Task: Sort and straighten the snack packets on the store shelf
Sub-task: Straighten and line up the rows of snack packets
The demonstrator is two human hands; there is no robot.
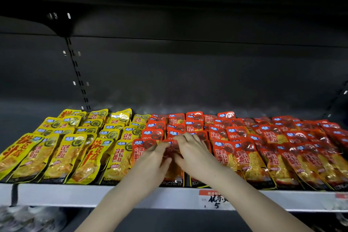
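Observation:
Yellow snack packets [62,149] fill the left part of the shelf in overlapping rows. Red snack packets [273,147] fill the middle and right. Both my hands meet over one red packet [172,167] in the front row at the centre. My left hand [150,162] grips its left side, fingers on its top edge and thumb underneath. My right hand [192,152] grips its right side, fingers curled over the top and thumb against the face. Most of that packet is hidden by my hands.
The shelf's pale front rail [75,194] runs across the bottom and carries a price tag [214,200]. A dark back panel [188,73] and the underside of an upper shelf close the space above. A slotted upright [78,73] stands at the back left.

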